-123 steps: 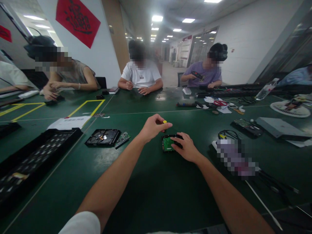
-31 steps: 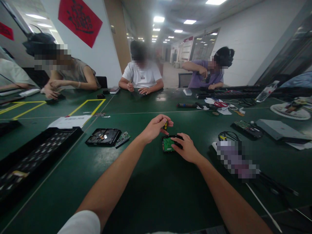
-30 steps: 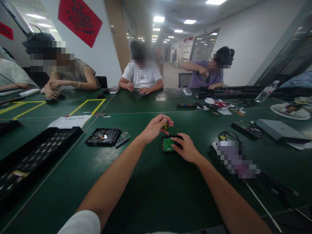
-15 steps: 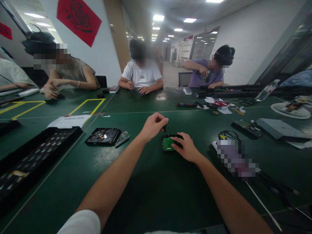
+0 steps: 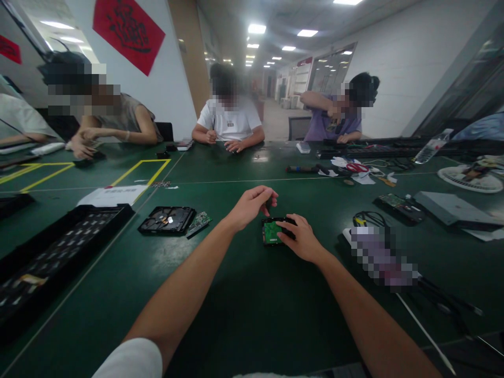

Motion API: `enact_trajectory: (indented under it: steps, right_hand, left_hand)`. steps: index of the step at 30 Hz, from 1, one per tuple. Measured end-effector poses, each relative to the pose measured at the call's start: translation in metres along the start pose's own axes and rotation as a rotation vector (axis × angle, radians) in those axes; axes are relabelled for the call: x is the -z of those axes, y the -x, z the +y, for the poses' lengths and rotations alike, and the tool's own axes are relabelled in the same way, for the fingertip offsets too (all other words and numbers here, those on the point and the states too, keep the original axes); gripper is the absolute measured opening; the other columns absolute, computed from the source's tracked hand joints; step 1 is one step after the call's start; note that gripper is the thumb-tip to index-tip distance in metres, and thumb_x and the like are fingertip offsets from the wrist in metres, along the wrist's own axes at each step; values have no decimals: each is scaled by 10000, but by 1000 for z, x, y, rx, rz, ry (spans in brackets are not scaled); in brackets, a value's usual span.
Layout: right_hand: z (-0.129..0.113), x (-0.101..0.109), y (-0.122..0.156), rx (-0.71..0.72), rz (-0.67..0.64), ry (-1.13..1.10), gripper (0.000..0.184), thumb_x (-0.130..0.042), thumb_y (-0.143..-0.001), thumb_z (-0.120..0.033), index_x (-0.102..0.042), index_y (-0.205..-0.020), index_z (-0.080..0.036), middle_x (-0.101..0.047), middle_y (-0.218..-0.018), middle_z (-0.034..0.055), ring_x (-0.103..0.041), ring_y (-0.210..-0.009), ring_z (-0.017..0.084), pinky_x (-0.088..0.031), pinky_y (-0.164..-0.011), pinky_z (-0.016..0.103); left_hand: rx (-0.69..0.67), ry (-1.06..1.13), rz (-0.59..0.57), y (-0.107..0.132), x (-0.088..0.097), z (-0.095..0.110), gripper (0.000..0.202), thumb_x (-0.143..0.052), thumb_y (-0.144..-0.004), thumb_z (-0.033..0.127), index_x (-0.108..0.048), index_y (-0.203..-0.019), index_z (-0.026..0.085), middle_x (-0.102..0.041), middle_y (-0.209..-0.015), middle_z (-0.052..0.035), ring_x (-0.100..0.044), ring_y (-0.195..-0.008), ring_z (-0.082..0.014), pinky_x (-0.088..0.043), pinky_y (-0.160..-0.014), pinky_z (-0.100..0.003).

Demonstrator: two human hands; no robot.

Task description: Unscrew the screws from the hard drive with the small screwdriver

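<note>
A hard drive (image 5: 271,234) lies on the green table in front of me, its green circuit board facing up. My right hand (image 5: 305,240) holds it from the right, thumb and fingers spread over the board and the far edge. Just beyond the drive's upper left, my left hand (image 5: 255,203) is closed around a small dark tool (image 5: 269,202). Fingers cover most of that tool, so its kind is unclear. To the left rest an opened black drive casing (image 5: 167,220) and a loose circuit board (image 5: 199,223).
A long black tray (image 5: 66,247) stands at the left, with a paper sheet (image 5: 112,196) behind it. On the right are a blurred-out device (image 5: 378,254) with cables, another drive (image 5: 398,208) and a grey metal box (image 5: 459,209). Several people sit across the table.
My left hand has shifted slightly right and its fingers have turned around the dark tool. The right hand and the drive stay in place.
</note>
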State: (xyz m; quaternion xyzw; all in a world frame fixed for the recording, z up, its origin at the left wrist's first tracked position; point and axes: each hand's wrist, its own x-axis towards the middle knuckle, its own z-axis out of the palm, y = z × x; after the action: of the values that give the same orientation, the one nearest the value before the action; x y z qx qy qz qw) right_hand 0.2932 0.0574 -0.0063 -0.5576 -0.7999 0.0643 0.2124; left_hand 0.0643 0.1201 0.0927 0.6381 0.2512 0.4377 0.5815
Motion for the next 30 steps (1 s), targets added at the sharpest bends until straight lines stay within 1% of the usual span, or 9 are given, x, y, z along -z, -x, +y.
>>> enact_trajectory:
  steps: [4, 10, 13, 16, 19, 21, 23, 26, 30]
  right_hand:
    - [-1, 0, 0, 0, -9, 4, 459, -550, -1007, -538, -622, -1427, -367, -479, -1524, 113, -370, -1460, 362, -377, -1122, 606]
    - [0, -1, 0, 3, 4, 3, 451, -552, -1005, -545, -636, -1412, -369, -491, -1513, 111, -367, -1459, 366, -366, -1128, 621]
    - [-1, -1, 0, 2, 2, -4, 452, -549, -1005, -550, -630, -1416, -379, -488, -1518, 105, -365, -1461, 369, -363, -1129, 628]
    - [-1, 0, 0, -4, -8, -10, 452, -555, -1003, -543, -624, -1421, -384, -485, -1521, 103, -366, -1460, 373, -367, -1124, 632]
    - [0, 1, 0, -3, -8, -14, 451, -565, -1001, -531, -625, -1421, -377, -477, -1526, 104, -363, -1463, 369, -366, -1128, 622]
    - [1, 0, 0, 2, -6, -12, 447, -570, -999, -526, -630, -1416, -373, -478, -1524, 107, -362, -1464, 367, -368, -1127, 617]
    - [2, -1, 0, 6, -2, -7, 446, -565, -1002, -528, -627, -1418, -378, -477, -1524, 107, -361, -1464, 369, -367, -1124, 627]
    - [3, -2, 0, 7, -7, -2, 454, -551, -1006, -541, -616, -1429, -388, -475, -1528, 105, -358, -1466, 373, -367, -1120, 641]
    - [3, -4, 0, 2, 4, 6, 455, -545, -1007, -553, -616, -1427, -392, -475, -1529, 95, -350, -1471, 370, -363, -1126, 639]
  left_hand:
    - [26, 161, 9, -1, 1, -3, 307, -631, -937, 436, -702, -1009, 146, -675, -1009, -106, -656, -945, -208, -580, -682, -289]
    - [-10, -91, 105, -1, 3, -3, 333, -712, -884, 440, -712, -1082, 171, -659, -957, -62, -620, -872, -171, -565, -661, -264]
    - [-17, -168, 94, 1, 3, 1, 340, -713, -882, 446, -729, -1098, 184, -662, -922, -43, -610, -824, -153, -536, -644, -244]
    - [-24, -185, 81, 3, 1, 5, 306, -731, -867, 436, -730, -1010, 165, -667, -892, -43, -610, -792, -147, -523, -631, -242]
    - [-14, -164, 90, 3, -1, 6, 282, -757, -848, 403, -678, -952, 153, -695, -946, -68, -620, -789, -145, -521, -614, -240]
    - [2, -121, 97, 3, -2, 6, 281, -750, -860, 389, -628, -968, 159, -717, -1005, -92, -646, -828, -156, -517, -607, -234]
    - [18, -86, 94, 3, -3, 4, 280, -728, -884, 391, -594, -989, 168, -731, -995, -98, -666, -857, -166, -509, -605, -227]
    - [25, -86, 85, 2, -2, 2, 288, -692, -915, 432, -615, -987, 164, -722, -926, -82, -657, -826, -157, -497, -602, -220]
    - [37, 24, 49, 0, 0, 0, 344, -609, -954, 479, -678, -1025, 150, -707, -980, -105, -662, -902, -189, -530, -638, -250]
